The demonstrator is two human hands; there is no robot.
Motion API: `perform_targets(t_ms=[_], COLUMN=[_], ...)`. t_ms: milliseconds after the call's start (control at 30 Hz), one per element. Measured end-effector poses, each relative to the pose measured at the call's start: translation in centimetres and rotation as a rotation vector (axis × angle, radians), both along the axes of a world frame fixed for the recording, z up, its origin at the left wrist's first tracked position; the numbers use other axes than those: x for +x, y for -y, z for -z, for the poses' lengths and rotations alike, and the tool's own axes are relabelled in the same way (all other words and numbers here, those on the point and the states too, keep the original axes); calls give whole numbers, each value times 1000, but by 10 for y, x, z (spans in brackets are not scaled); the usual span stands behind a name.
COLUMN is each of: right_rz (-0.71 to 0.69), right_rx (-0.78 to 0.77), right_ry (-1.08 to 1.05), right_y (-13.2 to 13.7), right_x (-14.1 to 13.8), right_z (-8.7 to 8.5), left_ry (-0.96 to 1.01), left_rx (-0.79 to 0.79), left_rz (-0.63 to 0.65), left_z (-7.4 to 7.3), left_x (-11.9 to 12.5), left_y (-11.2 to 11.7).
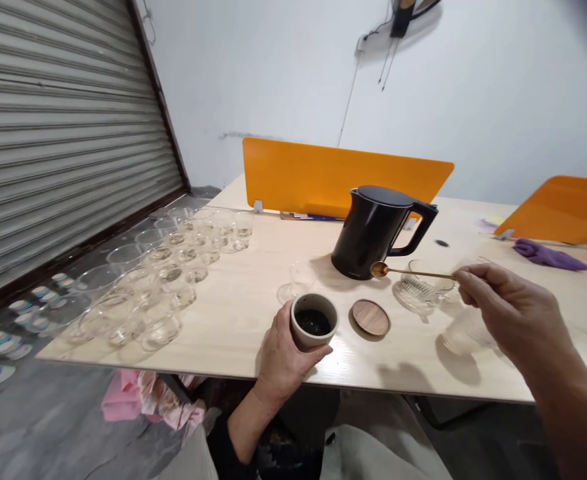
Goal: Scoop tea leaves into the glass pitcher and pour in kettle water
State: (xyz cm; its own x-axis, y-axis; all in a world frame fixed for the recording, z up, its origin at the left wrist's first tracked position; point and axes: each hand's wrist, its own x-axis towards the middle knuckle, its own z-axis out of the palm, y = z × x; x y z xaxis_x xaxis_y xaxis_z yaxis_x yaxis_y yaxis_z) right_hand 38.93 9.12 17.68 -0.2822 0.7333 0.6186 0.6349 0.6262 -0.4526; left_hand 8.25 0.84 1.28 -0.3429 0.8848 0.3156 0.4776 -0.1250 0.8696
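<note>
My left hand (283,353) is wrapped around a small open canister (314,322) that stands on the bench (243,293) near its front edge, with dark loose contents, probably tea leaves, low inside it. Its wooden lid (370,317) lies flat just to the right. My right hand (503,310) pinches the far end of a long-handled gold spoon (408,271), holding it roughly level above the bench, with the bowl in front of the black kettle (378,230). I cannot tell whether the bowl carries anything.

As I judge it, the risk lies in that long handle: gripped so far from the bowl, a small wrist tremor could swing the tip wide, knock the canister rim or spill whatever it scoops. The canister sits close to the bench edge, so a nudge could tip it off if my left hand slackens. Clear glass pieces (423,290) under the spoon, and a small glass cup (303,277) behind the canister, are hard to see and easy to clip.
</note>
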Motion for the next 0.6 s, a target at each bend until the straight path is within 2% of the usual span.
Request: perform_targets(t_ms=[33, 100, 233, 300, 433, 600], right_rz=[79, 102, -187, -283, -313, -311], right_rx=[14, 16, 130, 192, 224, 237], right_ry=[-15, 29, 229, 313, 390, 370], right_y=[4, 12, 22, 24, 26, 26], right_x=[-13, -40, -86, -103, -126, -132], right_z=[3, 11, 29, 38, 51, 54], left_ry=[-4, -9, -16, -14, 6, 18], left_rx=[6, 15, 11, -16, -48, -49], left_rz=[6, 17, 23, 22, 33, 51], left_z=[0, 1, 1, 0, 0, 0], left_x=[-1, -2, -3, -3, -4, -5], left_y=[0, 0, 0, 1, 3, 3])
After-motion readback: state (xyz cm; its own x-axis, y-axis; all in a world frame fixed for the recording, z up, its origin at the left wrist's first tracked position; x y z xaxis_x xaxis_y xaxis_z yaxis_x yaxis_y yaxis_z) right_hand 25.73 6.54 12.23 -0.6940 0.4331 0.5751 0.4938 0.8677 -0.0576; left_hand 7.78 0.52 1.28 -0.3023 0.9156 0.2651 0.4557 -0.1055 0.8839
